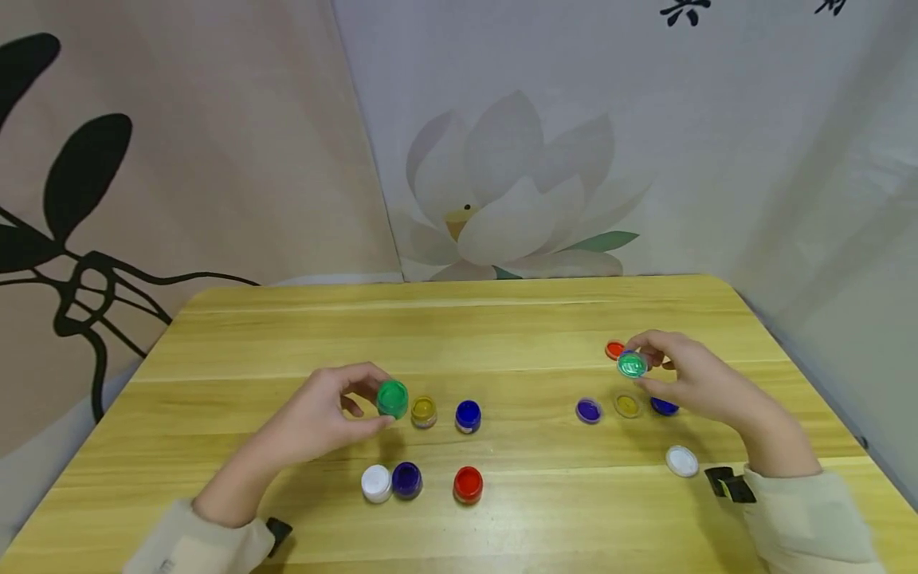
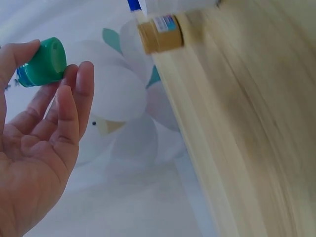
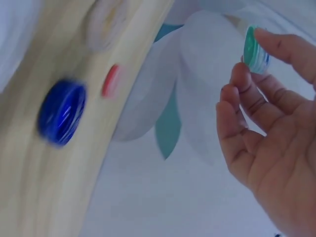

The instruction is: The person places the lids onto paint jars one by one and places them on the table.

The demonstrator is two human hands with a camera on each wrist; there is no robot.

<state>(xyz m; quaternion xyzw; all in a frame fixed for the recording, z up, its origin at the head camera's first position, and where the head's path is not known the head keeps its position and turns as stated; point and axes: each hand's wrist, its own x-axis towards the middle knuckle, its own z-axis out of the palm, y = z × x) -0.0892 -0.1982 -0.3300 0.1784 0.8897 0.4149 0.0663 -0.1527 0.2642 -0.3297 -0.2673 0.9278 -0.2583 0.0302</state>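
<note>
The left hand (image 1: 326,414) pinches a green jar (image 1: 392,399) between thumb and fingertips, above the middle of the table (image 1: 502,327); the left wrist view shows it lifted clear of the wood, with the other fingers loosely bent. The right hand (image 1: 696,379) pinches a green lid (image 1: 633,365) by its rim, thumb on one side and fingertips on the other, raised over the table toward its right edge. The jar and lid are well apart.

Just beside the green jar, on its right, a yellow jar (image 1: 424,412) stands upright, with a blue jar (image 1: 468,416) a little farther toward the right edge. Closer to the near edge stand a white jar (image 1: 376,484) and a purple jar (image 1: 407,481), side by side and perhaps touching, then a red jar (image 1: 468,485) on their right.

Around the right hand, loose lids lie on the table: a red lid (image 1: 614,350) nearest the far edge, then a purple lid (image 1: 589,410), a yellow lid (image 1: 627,406) and a blue lid (image 1: 664,406) partly covered by the hand. A white lid (image 1: 682,461) lies nearest the near edge.

Beyond the far edge hangs a pale cloth (image 1: 746,159) printed with a flower.
</note>
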